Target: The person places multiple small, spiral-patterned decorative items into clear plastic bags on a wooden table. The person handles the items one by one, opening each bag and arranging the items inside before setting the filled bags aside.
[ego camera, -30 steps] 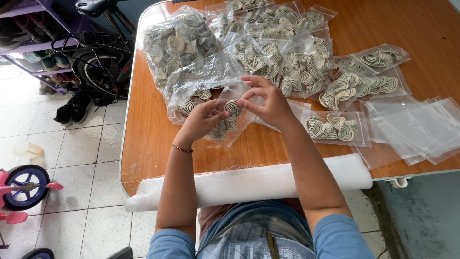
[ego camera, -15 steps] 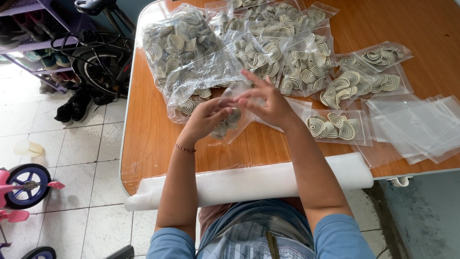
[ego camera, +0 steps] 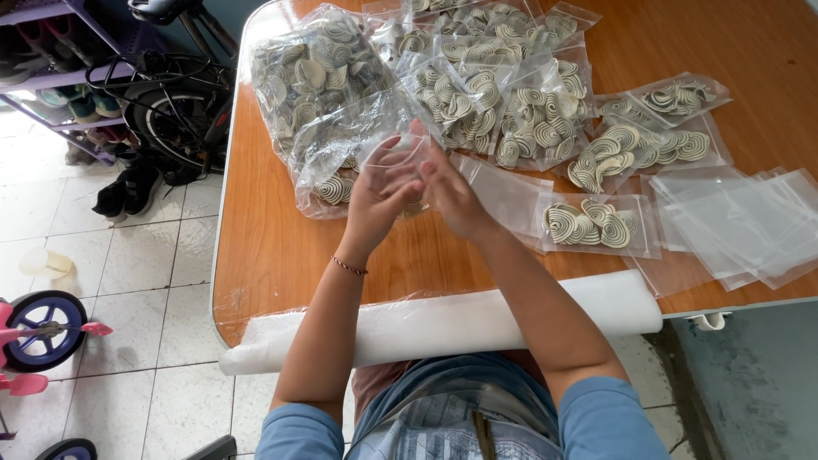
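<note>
Nearest us lies a white roll (ego camera: 443, 324) along the table (ego camera: 264, 247) edge, under our forearms. Above it our left hand (ego camera: 379, 200) and right hand (ego camera: 452, 196) meet over the table's near middle, both grasping a small clear bag (ego camera: 400, 158): the left fingers curl around its left side and the right fingers press against its right side. We cannot tell what is in this bag.

Just right of our hands lies an empty sleeve, then a packet (ego camera: 592, 223) of striped spiral pieces lying flat. Right of that sits a stack of empty bags (ego camera: 741, 221) near the table's right edge.

Farther on, just past our hands, a big bag (ego camera: 319, 85) of loose spirals slumps at the left, touching a heap of filled packets (ego camera: 494, 94) that spreads across the far middle.

On the tiled floor at the left stand a bicycle (ego camera: 170, 94) and a shoe rack (ego camera: 51, 60).
</note>
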